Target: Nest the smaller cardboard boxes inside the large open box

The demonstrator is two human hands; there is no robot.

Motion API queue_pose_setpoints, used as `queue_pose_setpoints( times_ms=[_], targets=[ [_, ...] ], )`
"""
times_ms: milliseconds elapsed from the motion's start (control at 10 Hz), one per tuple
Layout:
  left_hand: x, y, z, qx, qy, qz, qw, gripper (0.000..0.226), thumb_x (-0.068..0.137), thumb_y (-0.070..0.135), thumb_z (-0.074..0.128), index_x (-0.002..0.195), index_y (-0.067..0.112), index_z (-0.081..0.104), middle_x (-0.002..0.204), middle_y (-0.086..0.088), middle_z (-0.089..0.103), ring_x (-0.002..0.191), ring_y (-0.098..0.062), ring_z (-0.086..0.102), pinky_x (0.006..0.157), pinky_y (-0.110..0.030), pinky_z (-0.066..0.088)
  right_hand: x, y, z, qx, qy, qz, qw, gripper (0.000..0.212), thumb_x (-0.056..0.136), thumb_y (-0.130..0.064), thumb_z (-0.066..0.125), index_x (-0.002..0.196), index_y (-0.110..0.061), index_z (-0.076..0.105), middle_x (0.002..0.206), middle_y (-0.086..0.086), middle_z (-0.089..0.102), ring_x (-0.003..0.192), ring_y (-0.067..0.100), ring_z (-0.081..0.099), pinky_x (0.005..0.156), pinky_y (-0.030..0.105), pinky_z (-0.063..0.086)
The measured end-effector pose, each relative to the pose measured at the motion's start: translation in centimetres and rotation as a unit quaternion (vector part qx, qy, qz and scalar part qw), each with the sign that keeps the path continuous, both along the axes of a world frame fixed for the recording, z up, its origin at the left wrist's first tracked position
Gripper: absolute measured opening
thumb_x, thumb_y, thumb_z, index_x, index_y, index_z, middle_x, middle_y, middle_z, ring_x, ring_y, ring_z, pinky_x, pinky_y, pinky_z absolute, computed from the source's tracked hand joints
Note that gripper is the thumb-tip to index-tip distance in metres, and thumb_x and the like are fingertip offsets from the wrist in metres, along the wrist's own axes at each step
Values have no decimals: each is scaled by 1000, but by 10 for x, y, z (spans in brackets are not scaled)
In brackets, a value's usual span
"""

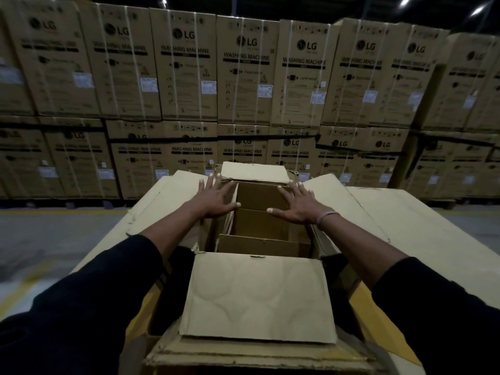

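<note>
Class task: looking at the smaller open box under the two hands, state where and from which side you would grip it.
Grip the smaller box by its two side walls, from above. Both hands, left hand and right hand, spread open over them; its top is open and flaps folded out.

Dim warehouse, ceiling lights glaring top right, stacked cartons soft, wide-angle edges bowed

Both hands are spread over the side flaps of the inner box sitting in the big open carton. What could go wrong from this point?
1. The left hand and right hand are open and flat on the smaller box flaps, gripping nothing; pushing down may bend the flaps rather than seat it.
2. Its near flap lies out over the large box edge and might catch or crease as the box sinks.
3. Fingers near the rim could get pinched.
</note>
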State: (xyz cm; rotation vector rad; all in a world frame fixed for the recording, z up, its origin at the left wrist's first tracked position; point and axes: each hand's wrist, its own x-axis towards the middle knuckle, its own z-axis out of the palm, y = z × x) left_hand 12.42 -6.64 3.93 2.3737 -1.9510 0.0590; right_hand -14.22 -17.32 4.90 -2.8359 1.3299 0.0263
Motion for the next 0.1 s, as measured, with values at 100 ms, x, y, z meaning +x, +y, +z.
queue_pose_setpoints(
  times_ms=[100],
  targets=[
    [-8,11,2,-32,-4,-3,999,87,99,72,33,166,29,-2,170,-17,-19,156,-38,-20,125,-58,-10,-10,1,4,-27,-11,-22,999,98,92,-85,28,167,-30,-2,173,13,-16,159,38,-15,127,58,-3]
  ],
)
